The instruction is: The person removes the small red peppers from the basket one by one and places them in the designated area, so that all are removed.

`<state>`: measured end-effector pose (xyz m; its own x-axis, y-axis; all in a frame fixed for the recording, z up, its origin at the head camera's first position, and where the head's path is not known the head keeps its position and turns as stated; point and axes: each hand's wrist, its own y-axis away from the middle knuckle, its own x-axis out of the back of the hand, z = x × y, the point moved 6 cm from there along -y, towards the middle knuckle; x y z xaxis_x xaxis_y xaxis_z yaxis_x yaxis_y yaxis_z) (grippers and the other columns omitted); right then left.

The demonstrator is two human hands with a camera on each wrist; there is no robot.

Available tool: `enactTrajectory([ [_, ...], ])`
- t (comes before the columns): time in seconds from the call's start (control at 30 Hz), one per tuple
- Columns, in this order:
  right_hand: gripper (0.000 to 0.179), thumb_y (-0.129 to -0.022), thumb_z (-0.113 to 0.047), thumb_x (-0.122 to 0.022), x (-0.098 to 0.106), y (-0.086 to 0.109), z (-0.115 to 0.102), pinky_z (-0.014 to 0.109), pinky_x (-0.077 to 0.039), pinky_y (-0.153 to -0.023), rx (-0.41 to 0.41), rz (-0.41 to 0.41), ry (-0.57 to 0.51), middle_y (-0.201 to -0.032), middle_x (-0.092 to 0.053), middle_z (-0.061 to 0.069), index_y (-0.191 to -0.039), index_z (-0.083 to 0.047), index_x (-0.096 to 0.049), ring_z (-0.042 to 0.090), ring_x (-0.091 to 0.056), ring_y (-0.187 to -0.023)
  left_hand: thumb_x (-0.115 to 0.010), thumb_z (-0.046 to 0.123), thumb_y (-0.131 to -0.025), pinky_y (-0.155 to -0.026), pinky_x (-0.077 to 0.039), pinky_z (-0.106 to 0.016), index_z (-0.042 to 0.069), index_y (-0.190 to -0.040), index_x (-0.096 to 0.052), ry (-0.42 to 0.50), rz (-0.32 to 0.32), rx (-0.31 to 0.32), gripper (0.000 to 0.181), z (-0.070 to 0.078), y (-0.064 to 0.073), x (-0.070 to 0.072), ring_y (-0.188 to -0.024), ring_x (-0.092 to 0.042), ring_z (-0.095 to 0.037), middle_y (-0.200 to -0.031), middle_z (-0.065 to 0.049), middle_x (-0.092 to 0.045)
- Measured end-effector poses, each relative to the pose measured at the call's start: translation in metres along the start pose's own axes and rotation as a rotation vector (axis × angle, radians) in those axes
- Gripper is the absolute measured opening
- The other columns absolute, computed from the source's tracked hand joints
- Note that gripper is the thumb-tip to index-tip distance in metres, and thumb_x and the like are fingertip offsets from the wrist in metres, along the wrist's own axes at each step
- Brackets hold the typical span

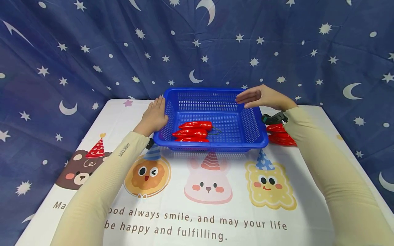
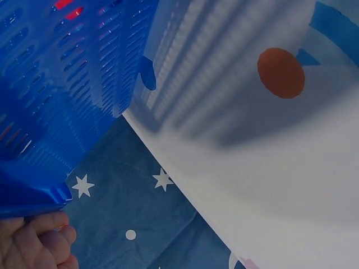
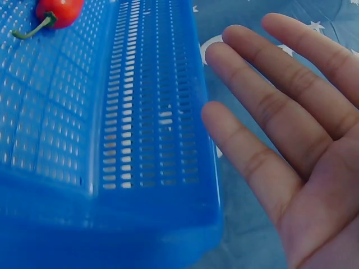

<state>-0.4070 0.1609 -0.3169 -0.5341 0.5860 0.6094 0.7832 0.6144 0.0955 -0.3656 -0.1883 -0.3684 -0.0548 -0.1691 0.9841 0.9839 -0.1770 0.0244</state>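
A blue plastic basket (image 1: 209,147) with slotted walls stands on the table. Several shiny red chili peppers (image 1: 194,133) lie side by side at its left front, and a green stem shows on one pepper (image 3: 60,11) in the right wrist view. My left hand (image 1: 153,117) grips the left rim, thumb over the inner side; its fingers (image 2: 42,241) show at the rim in the left wrist view. Above the back right corner hovers my right hand (image 1: 263,96), fingers extended and holding nothing. More red peppers (image 1: 281,138) lie right of the basket, partly hidden by the right forearm.
The white tablecloth (image 1: 172,212) carries cartoon animals and printed lettering. A dark blue curtain (image 1: 221,41) with stars and moons hangs close behind the table. Each wrist wears a black strap.
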Motion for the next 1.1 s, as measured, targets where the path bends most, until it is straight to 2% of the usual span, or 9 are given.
enactTrajectory([
  [0.23,0.052,-0.084,-0.020,-0.069,-0.010,-0.010,-0.001,0.035,-0.050,-0.094,0.013,-0.019,-0.014,-0.131,-0.058,0.014,-0.130,-0.003,-0.054,0.021,-0.061,-0.116,-0.040,0.018,-0.091,-0.119,-0.009,-0.049,-0.010,-0.147,-0.009,0.001,-0.001,0.001,0.070,0.001,0.001,0.001,-0.146,-0.008,-0.038,-0.155,-0.027,-0.011],
  [0.57,0.047,-0.085,-0.017,-0.068,-0.027,-0.022,0.000,0.033,-0.051,-0.093,0.026,-0.053,-0.062,-0.131,-0.059,0.014,-0.129,-0.005,-0.056,0.020,-0.061,-0.116,-0.040,0.019,-0.091,-0.120,-0.007,-0.048,-0.009,-0.147,-0.009,0.001,-0.005,0.009,0.070,-0.001,0.000,-0.002,-0.146,-0.007,-0.037,-0.156,-0.025,-0.010],
  [0.8,0.044,-0.086,-0.011,-0.065,-0.037,-0.031,0.000,0.030,-0.052,-0.091,0.035,-0.090,-0.110,-0.131,-0.057,0.019,-0.129,-0.003,-0.056,0.035,-0.055,-0.121,-0.040,0.019,-0.091,-0.120,-0.006,-0.048,-0.008,-0.148,-0.009,0.001,-0.009,0.014,0.070,-0.001,0.000,-0.002,-0.146,-0.007,-0.037,-0.156,-0.025,-0.010],
  [1.1,0.047,-0.084,-0.017,-0.070,-0.046,-0.038,0.001,0.033,-0.051,-0.094,0.035,-0.092,-0.130,-0.129,-0.059,0.017,-0.127,-0.003,-0.057,0.020,-0.062,-0.114,-0.039,0.019,-0.091,-0.120,-0.006,-0.048,-0.008,-0.148,-0.008,0.002,-0.005,0.014,0.070,-0.002,-0.002,-0.001,-0.146,-0.007,-0.037,-0.156,-0.025,-0.010],
])
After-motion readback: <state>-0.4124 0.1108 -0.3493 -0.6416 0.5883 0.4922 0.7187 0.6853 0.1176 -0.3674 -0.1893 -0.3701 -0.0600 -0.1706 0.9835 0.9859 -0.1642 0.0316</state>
